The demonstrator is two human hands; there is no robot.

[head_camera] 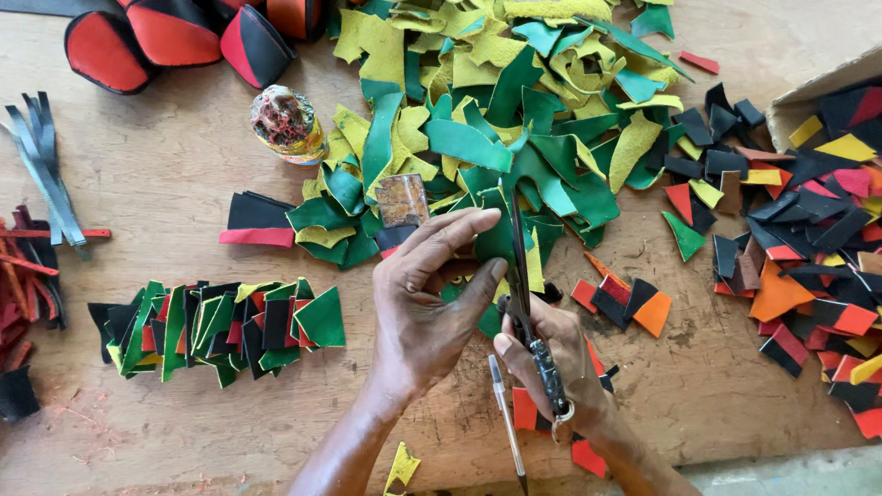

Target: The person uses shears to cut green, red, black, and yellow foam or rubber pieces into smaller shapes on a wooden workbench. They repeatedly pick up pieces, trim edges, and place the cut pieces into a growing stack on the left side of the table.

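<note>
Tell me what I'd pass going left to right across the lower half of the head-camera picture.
Row of cut green, black and red pieces → left hand holding a green piece → pen → right hand working scissors → orange and red scraps.

We see the bench (184, 174) under soft, even daylight that looks strongest toward the upper right, where the bare wood washes out pale, while the shadows under the green scraps (514, 156) and beneath the left hand (432, 294) stay short and faint. We find most of the picture sharp, with colours vivid and no hard glare beyond a dull sheen on the glue pot (288, 124) and on the scissors (528, 294) in the right hand (560, 363). Toward the corners we notice the wide lens bending lines slightly, and the near forearms at the bottom edge go a little soft.
</note>
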